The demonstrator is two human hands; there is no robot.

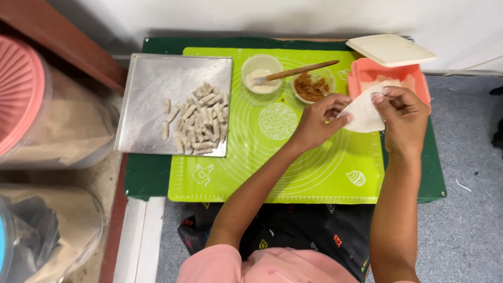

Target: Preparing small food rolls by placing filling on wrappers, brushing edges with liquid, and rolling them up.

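You sit at a low desk (435,178) covered in dark green cloth, with a lime-green silicone rolling mat (293,173) printed with white circles spread across it. At the mat's left edge lies a square brushed-metal tray (152,99) holding a loose heap of small pale rolled pastry pieces (198,119). At the far right stands a coral plastic container (367,73), its cream square lid (390,50) resting askew on the far rim. Between tray and container are two small clear round bowls: one with white paste (261,73) and a wooden-handled brush (298,71) leaning in it, and one with brown crumbly filling (313,86).

Your hands meet just in front of the coral container, above the mat. Your left hand (319,120) and right hand (403,118) each pinch, between thumb and fingertips, an edge of one thin off-white pastry sheet (364,112), which hangs between them, raised off the mat. The remaining fingers on both are curled loosely.
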